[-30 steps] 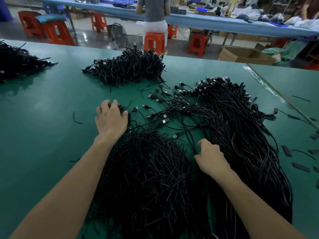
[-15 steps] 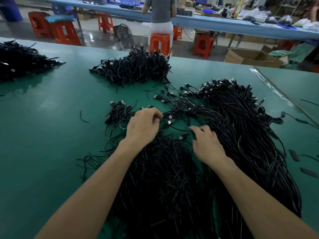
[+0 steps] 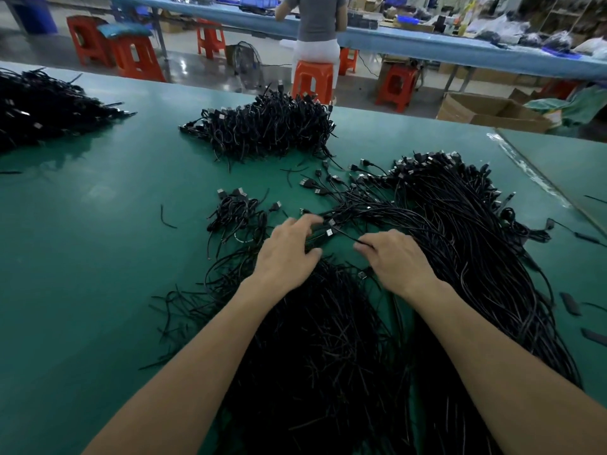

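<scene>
A big heap of black USB cables (image 3: pixel 466 257) spreads over the green table (image 3: pixel 92 274), from the near edge to the middle right. My left hand (image 3: pixel 287 254) hovers over the cables at the heap's left side, fingers spread and blurred, thumb apart, gripping nothing I can see. My right hand (image 3: pixel 399 261) lies on the heap and pinches one thin cable (image 3: pixel 345 236) at its fingertips; that cable runs left to a silver plug. A small separate bundle of cables (image 3: pixel 235 213) lies just left of my left hand.
Another cable pile (image 3: pixel 269 133) sits at the far middle and a third pile (image 3: pixel 39 106) at far left. Loose plugs (image 3: pixel 315 188) are scattered between. Black strips (image 3: pixel 571 303) lie at the right. Beyond the table are orange stools (image 3: pixel 312 80), a person (image 3: pixel 318 24) and a cardboard box (image 3: pixel 486 110).
My left hand left the small bundle on the table and moved right to the heap's plug ends. My right hand slid forward and took hold of a cable.
</scene>
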### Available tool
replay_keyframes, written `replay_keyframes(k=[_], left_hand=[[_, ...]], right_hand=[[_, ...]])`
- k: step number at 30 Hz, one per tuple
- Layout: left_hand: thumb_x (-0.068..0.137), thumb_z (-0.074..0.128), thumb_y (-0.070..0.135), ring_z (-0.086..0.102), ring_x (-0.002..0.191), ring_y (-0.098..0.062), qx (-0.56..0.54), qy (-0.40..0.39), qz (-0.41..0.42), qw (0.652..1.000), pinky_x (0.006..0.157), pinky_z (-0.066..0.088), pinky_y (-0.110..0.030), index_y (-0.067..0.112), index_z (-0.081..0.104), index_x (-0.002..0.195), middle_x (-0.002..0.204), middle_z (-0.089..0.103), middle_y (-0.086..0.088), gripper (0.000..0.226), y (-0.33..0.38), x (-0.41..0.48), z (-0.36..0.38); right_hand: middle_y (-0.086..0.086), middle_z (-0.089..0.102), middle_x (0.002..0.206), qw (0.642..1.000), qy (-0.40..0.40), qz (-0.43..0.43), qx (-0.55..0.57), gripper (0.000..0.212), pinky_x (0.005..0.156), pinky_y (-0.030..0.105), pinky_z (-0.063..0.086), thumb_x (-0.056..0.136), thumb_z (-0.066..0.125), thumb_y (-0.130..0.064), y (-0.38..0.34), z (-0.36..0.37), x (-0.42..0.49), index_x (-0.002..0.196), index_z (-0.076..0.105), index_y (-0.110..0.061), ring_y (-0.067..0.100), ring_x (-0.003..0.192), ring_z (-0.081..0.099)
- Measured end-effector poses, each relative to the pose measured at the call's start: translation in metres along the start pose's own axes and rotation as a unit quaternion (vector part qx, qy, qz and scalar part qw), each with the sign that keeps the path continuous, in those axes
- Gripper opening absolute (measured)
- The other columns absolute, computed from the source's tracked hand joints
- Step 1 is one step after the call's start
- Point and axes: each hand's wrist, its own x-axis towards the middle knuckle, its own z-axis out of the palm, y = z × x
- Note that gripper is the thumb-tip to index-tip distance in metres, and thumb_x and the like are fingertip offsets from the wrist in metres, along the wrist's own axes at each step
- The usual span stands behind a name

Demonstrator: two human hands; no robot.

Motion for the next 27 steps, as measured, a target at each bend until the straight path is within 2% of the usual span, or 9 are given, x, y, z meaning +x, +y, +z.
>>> replay_keyframes(k=[2, 5, 8, 11, 13, 16, 18, 22, 27], left_hand=[[0.093, 0.066, 0.029, 0.042, 0.122, -0.024, 0.033, 0.013, 0.057, 0.998, 0.102, 0.041, -0.04, 0.036, 0.038, 0.148, 0.134, 0.049, -0.001, 0.063, 0.008, 0.001, 0.004], [0.095, 0.058, 0.014, 0.044, 0.125, -0.03, 0.049, 0.01, 0.142, 0.989, 0.102, 0.04, -0.046, 0.021, 0.054, 0.141, 0.141, 0.05, -0.006, 0.046, 0.01, 0.008, 0.005], [0.099, 0.051, 0.005, 0.063, 0.105, -0.022, -0.063, 0.086, 0.13, 0.986, 0.09, 0.048, -0.034, 0.011, 0.07, 0.11, 0.114, 0.068, -0.006, 0.022, 0.011, 0.011, 0.0], [0.107, 0.038, 0.013, 0.055, 0.059, -0.006, -0.257, 0.207, 0.041, 0.943, 0.052, 0.044, -0.023, 0.018, 0.056, 0.081, 0.074, 0.06, 0.002, 0.032, 0.022, 0.015, -0.015], [0.109, 0.03, 0.03, 0.041, 0.052, -0.008, -0.218, 0.305, 0.052, 0.925, 0.045, 0.033, -0.029, 0.019, 0.046, 0.074, 0.062, 0.045, 0.007, 0.04, 0.026, 0.019, -0.029], [0.105, 0.025, 0.046, 0.034, 0.048, -0.008, -0.104, 0.357, 0.046, 0.927, 0.043, 0.024, -0.022, 0.025, 0.033, 0.067, 0.056, 0.033, 0.011, 0.044, 0.025, 0.018, -0.044], [0.107, 0.026, 0.046, 0.028, 0.045, -0.007, -0.053, 0.34, 0.011, 0.939, 0.046, 0.022, -0.022, 0.026, 0.028, 0.065, 0.055, 0.031, 0.01, 0.047, 0.018, 0.016, -0.045], [0.106, 0.032, 0.045, 0.041, 0.052, -0.019, 0.017, 0.247, -0.085, 0.965, 0.053, 0.033, -0.033, 0.017, 0.038, 0.066, 0.057, 0.043, 0.002, 0.05, -0.012, 0.012, -0.041], [0.086, 0.057, 0.059, 0.049, 0.058, -0.018, 0.02, 0.134, -0.064, 0.989, 0.055, 0.04, -0.031, 0.026, 0.045, 0.074, 0.064, 0.052, 0.006, 0.037, -0.026, 0.005, -0.036]], right_hand=[[-0.006, 0.061, 0.078, 0.997, -0.011, -0.056, 0.054, 0.034, 0.072, 0.039, 0.05, 0.102, 0.045, -0.046, -0.014, -0.011, -0.006, 0.089, 0.065, -0.022, 0.022, 0.077, 0.059], [-0.009, 0.058, 0.077, 0.983, 0.044, -0.139, 0.112, 0.023, 0.067, 0.039, 0.049, 0.102, 0.051, -0.037, -0.031, -0.024, -0.016, 0.093, 0.067, -0.023, 0.018, 0.073, 0.056], [-0.005, 0.066, 0.082, 0.956, 0.126, -0.161, 0.21, 0.02, 0.07, 0.032, 0.049, 0.101, 0.057, -0.028, -0.03, -0.039, -0.024, 0.101, 0.072, -0.015, 0.012, 0.075, 0.06], [-0.013, 0.069, 0.091, 0.944, 0.152, -0.183, 0.229, 0.03, 0.074, 0.012, 0.047, 0.1, 0.052, -0.041, -0.02, -0.04, -0.035, 0.106, 0.071, -0.018, 0.002, 0.085, 0.063], [-0.014, 0.068, 0.088, 0.957, 0.101, -0.159, 0.22, 0.044, 0.071, 0.017, 0.05, 0.1, 0.04, -0.056, -0.009, -0.031, -0.04, 0.105, 0.068, -0.022, 0.004, 0.082, 0.063], [0.004, 0.062, 0.075, 0.986, -0.001, -0.04, 0.16, 0.074, 0.069, 0.042, 0.051, 0.09, 0.023, -0.071, 0.017, -0.013, -0.041, 0.087, 0.062, -0.008, 0.024, 0.073, 0.061], [0.008, 0.054, 0.067, 0.987, -0.019, 0.017, 0.159, 0.076, 0.064, 0.044, 0.047, 0.086, 0.022, -0.072, 0.03, -0.001, -0.044, 0.075, 0.054, -0.005, 0.027, 0.065, 0.055], [-0.011, 0.032, 0.05, 0.976, 0.086, 0.027, 0.197, 0.054, 0.044, 0.02, 0.03, 0.095, 0.031, -0.058, 0.019, -0.003, -0.042, 0.056, 0.029, -0.021, 0.007, 0.043, 0.036], [-0.016, 0.026, 0.047, 0.942, 0.168, -0.121, 0.263, 0.053, 0.042, 0.012, 0.031, 0.103, 0.041, -0.042, -0.056, -0.055, -0.036, 0.054, 0.027, -0.029, 0.007, 0.04, 0.034]])
